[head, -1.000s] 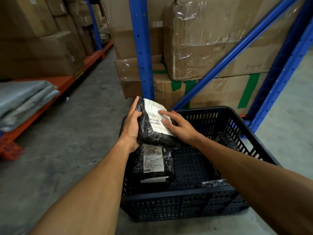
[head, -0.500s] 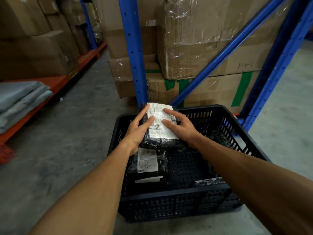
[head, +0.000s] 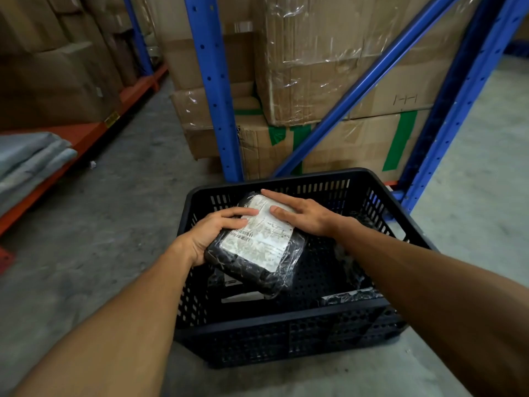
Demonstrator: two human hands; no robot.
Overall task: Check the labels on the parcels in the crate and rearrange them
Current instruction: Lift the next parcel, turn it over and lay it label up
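Observation:
A black perforated plastic crate (head: 286,330) stands on the concrete floor. Over its left half I hold a black plastic-wrapped parcel (head: 252,270) with a white printed label facing up. My left hand (head: 211,233) grips its left edge, thumb on the label. My right hand (head: 300,213) lies on its far right corner, fingers spread flat over the label. Beneath it a second black parcel (head: 240,295) lies on the crate floor, mostly hidden. A third wrapped parcel (head: 352,295) shows at the crate's front right, and a fourth (head: 360,219) sits behind my right wrist.
Blue rack uprights (head: 214,90) and a diagonal brace (head: 366,90) rise just behind the crate, with stacked taped cardboard boxes (head: 320,58) among them. An orange shelf beam (head: 80,138) with grey folded bags (head: 25,164) runs along the left. Concrete floor surrounds the crate.
The parcel has come down from upright above the crate's far left rim to lie flatter and nearer me inside the crate, covering the lower parcel's label. Both hands stayed on it.

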